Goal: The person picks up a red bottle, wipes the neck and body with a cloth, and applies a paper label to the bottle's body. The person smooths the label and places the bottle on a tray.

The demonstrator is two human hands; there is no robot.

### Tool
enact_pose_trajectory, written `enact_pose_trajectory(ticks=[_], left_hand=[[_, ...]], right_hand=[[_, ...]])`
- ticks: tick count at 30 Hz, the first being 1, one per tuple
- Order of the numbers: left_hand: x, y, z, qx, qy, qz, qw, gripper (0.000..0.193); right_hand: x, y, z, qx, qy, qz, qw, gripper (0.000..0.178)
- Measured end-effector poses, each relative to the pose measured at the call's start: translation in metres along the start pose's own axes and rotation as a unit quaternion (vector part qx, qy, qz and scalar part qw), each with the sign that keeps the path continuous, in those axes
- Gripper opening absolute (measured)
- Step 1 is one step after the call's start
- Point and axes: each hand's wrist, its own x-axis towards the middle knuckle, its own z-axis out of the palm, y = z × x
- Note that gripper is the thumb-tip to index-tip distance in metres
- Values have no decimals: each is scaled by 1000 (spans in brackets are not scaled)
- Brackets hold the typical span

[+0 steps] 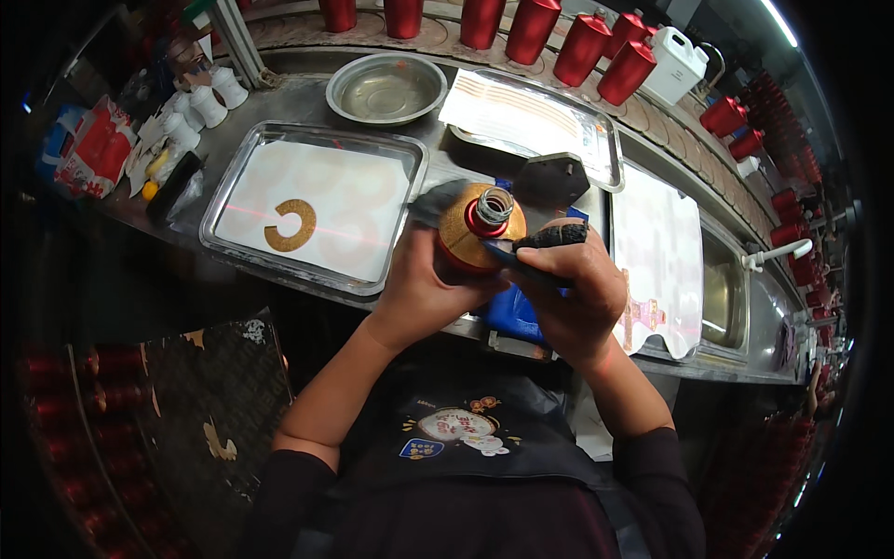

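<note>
Left hand [424, 289]: wrapped around the gold bottle [477, 238] from the left, fingers clamped on its body, holding it above the table edge.
Right hand [577, 293]: closed on a dark flat tool [521, 261], its tip pressed against the bottle's lower side; the thumb wears a black cover.
Bottle: gold, round, red neck with a silvery cap, tilted toward the camera.
Left tray [233, 200]: metal, white sheet inside with a gold C-shaped decal [291, 225].
Behind: round metal bowl [386, 90], a second tray [610, 154] with a striped sheet, a row of red bottles [577, 47].
</note>
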Motion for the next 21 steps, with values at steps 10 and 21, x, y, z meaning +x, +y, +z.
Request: enact_pose_trajectory(ticks=[10, 21], left_hand=[[-11, -15, 27, 123, 161, 66, 977, 82], [1, 6, 3, 24, 43, -21, 999, 88]], right_hand=[[-15, -10, 7, -88, 9, -55, 995, 24], [-1, 7, -17, 102, -13, 240, 965, 21]])
